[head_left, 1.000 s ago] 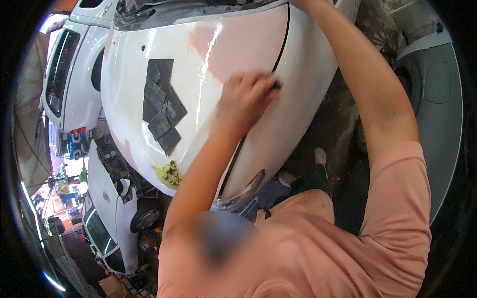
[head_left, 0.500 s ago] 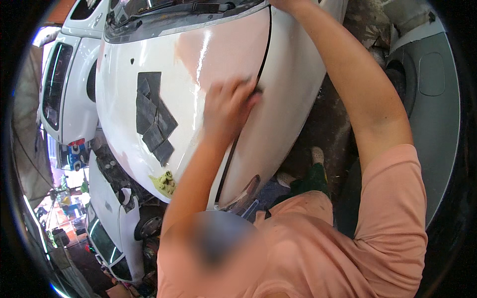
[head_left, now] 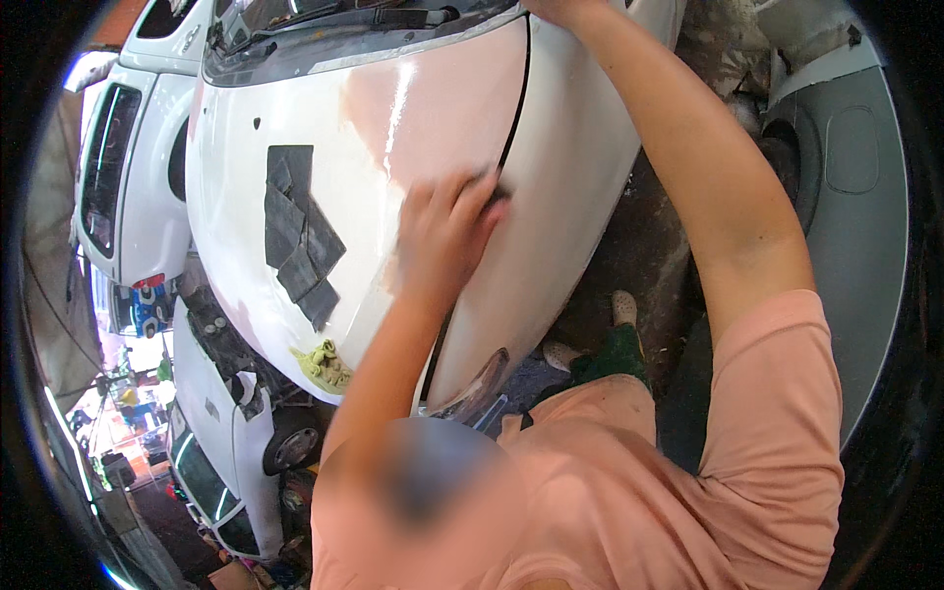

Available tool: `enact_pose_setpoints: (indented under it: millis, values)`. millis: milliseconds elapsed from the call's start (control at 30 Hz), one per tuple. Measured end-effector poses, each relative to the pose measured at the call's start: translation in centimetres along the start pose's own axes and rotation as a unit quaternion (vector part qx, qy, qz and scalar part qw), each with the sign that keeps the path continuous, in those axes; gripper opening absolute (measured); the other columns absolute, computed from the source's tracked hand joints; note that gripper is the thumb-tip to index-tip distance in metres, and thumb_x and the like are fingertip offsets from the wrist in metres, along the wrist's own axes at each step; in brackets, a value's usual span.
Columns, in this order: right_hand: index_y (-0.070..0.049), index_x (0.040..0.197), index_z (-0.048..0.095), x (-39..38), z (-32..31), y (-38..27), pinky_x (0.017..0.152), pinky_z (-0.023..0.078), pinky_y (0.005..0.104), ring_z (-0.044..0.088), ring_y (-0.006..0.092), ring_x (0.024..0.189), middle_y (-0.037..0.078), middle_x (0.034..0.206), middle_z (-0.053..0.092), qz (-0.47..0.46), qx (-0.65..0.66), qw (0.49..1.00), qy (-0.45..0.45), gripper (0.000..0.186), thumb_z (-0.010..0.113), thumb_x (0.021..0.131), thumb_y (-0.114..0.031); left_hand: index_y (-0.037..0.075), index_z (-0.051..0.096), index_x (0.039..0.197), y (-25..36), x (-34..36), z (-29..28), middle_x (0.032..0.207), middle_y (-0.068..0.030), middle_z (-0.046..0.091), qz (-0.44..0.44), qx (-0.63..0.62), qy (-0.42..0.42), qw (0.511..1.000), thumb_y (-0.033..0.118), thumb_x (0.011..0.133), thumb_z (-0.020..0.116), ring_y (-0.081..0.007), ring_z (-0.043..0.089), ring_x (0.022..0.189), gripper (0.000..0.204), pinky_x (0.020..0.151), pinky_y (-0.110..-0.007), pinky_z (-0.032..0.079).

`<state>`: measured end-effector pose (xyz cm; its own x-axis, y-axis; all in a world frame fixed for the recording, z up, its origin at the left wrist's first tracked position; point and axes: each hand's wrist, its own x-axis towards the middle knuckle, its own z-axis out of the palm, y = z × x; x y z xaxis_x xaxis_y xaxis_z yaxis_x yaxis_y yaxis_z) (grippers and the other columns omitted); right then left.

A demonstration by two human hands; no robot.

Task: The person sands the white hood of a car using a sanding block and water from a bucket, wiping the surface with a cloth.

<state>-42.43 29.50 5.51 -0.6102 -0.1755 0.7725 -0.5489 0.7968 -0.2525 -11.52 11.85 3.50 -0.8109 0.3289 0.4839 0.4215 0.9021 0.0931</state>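
My left hand (head_left: 444, 228) is pressed to the white car hood (head_left: 231, 211), beside the black gap at the hood's right edge. Its fingers are curled round a dark piece of sandpaper (head_left: 501, 200), mostly hidden under them and blurred by motion. Ahead of that hand, a pinkish filler patch (head_left: 447, 98) covers the hood's upper right. Several dark grey sandpaper sheets (head_left: 292, 221) lie overlapping left of my forearm. Stretched far forward, my right hand (head_left: 562, 8) rests near the windshield's corner; the top edge cuts it off and its fingers are hidden.
A crumpled yellow-green cloth (head_left: 323, 366) lies on the hood's front edge. The white fender (head_left: 570, 197) slopes down to a dark floor on the right, where a grey car panel (head_left: 860, 236) stands. Other white vehicles (head_left: 152, 187) are parked at left.
My left hand, with the sandpaper, has shifted slightly back toward me along the hood's edge. My right hand stays near the windshield corner. The whole view has shifted a little.
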Motion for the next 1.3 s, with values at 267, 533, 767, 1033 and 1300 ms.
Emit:
enact_pose_setpoints:
  millis: [267,533,767,1033,1300]
  values:
    - [-0.003,0.149,0.053,0.7,-0.1,-1.7,0.117,0.042,0.0480,0.054,0.0372,0.138,0.020,0.153,0.053,-0.016,-0.001,1.000,0.022,0.057,0.064,0.098,-0.026,0.008,0.073,0.118,0.8,5.1,1.1,0.115,-0.0123,0.070,-0.007,-0.007,0.030,1.000,0.022,0.091,0.080,-0.0348,0.064,0.100,0.031,0.089,-0.045,0.051]
    - [-0.003,0.150,0.052,0.3,-0.2,-0.1,0.116,0.042,0.0478,0.054,0.0370,0.138,0.020,0.153,0.054,-0.008,-0.002,1.000,0.012,0.058,0.064,0.097,-0.026,0.013,0.074,0.119,0.5,-6.0,-0.7,0.121,-0.0070,0.072,-0.063,0.017,0.028,0.997,0.022,0.082,0.087,-0.0307,0.065,0.101,0.040,0.088,-0.043,0.051]
    - [-0.003,0.150,0.052,0.6,-0.8,-2.0,0.115,0.043,0.0480,0.055,0.0380,0.136,0.020,0.152,0.054,-0.009,0.019,1.000,-0.004,0.059,0.065,0.097,-0.025,0.007,0.071,0.118,-0.7,6.0,1.1,0.118,-0.0130,0.071,-0.023,-0.033,0.045,0.998,0.021,0.092,0.080,-0.0363,0.064,0.103,0.031,0.092,-0.046,0.050]
    - [-0.002,0.148,0.054,0.3,-1.0,-0.8,0.114,0.044,0.0481,0.056,0.0388,0.134,0.020,0.149,0.055,-0.010,0.032,0.999,0.010,0.059,0.067,0.096,-0.025,0.007,0.072,0.124,-1.1,-5.7,-1.5,0.125,-0.0133,0.072,-0.083,0.005,0.027,0.996,0.023,0.090,0.083,-0.0335,0.066,0.106,0.038,0.093,-0.044,0.051]
    - [-0.003,0.148,0.054,0.8,-1.0,-2.4,0.113,0.044,0.0479,0.057,0.0379,0.133,0.020,0.149,0.056,-0.022,0.052,0.998,0.016,0.056,0.066,0.097,-0.023,0.009,0.072,0.114,-1.0,10.7,1.9,0.114,-0.0102,0.072,-0.012,-0.007,0.088,0.996,0.023,0.093,0.078,-0.0347,0.065,0.097,0.026,0.089,-0.045,0.051]
